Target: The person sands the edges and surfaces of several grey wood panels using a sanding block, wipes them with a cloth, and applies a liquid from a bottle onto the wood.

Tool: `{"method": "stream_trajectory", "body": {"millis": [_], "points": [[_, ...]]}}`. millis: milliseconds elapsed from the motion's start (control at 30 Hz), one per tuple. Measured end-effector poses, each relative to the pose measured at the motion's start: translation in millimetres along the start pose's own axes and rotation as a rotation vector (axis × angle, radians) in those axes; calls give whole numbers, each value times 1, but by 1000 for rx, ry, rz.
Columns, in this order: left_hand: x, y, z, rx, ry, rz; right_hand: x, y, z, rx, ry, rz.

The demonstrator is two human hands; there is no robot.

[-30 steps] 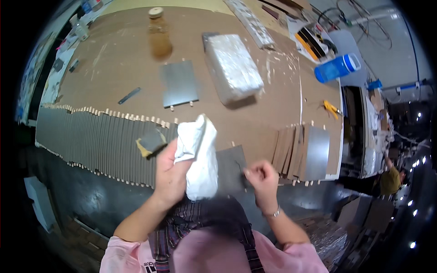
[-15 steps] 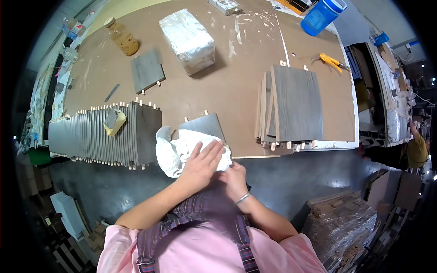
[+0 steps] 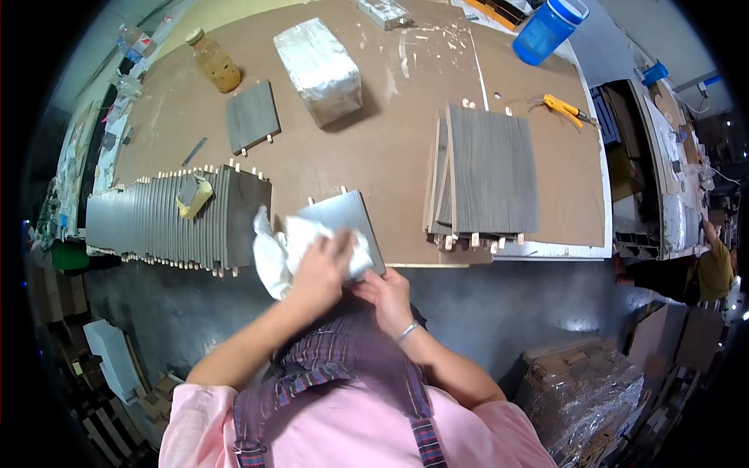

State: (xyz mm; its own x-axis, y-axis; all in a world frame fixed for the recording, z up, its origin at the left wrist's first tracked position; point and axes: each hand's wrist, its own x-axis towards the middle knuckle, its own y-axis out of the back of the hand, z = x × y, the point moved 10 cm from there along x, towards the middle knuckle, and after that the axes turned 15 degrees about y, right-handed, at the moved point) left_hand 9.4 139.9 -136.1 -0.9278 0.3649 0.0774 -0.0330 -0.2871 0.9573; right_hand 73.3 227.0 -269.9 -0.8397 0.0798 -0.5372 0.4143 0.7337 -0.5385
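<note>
A grey wood-grain panel (image 3: pixel 360 212) with a wooden dowel on its far edge lies at the table's near edge. My left hand (image 3: pixel 321 269) presses a bunched white cloth (image 3: pixel 300 234) onto it; motion blurs the fingers, which bend over the cloth. The cloth's loose end hangs left past the table edge. At the panel's near right corner, my right hand (image 3: pixel 386 300) grips the edge between thumb and fingers. To the left stands a long row of similar grey panels (image 3: pixel 250 218) on edge, dowels protruding. A stack of grey panels (image 3: pixel 495 171) lies to the right.
On the row rests a yellow-and-grey block (image 3: pixel 193 196). Beyond are a single doweled panel (image 3: pixel 253 117), a wrapped silver block (image 3: pixel 318 74), a glass jar (image 3: pixel 214 62), a blue jug (image 3: pixel 546 31) and a yellow air gun (image 3: pixel 566 108). A plastic-wrapped pallet (image 3: pixel 581 390) stands behind right.
My left hand and the cloth have shifted left over the panel, uncovering more of its right side. My right hand keeps to the near corner. The whole view has shifted slightly.
</note>
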Motion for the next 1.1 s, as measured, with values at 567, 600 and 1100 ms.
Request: {"method": "stream_trajectory", "body": {"millis": [567,600,1100], "points": [[26,2,-19,65,90,85,-3,-6,-6,-3,-21,20],[3,-3,-13,5,59,58,-2,0,-7,-19,-18,54],[-1,20,-85,55,242,142,-5,-15,-13,-93,-107,-115]]}}
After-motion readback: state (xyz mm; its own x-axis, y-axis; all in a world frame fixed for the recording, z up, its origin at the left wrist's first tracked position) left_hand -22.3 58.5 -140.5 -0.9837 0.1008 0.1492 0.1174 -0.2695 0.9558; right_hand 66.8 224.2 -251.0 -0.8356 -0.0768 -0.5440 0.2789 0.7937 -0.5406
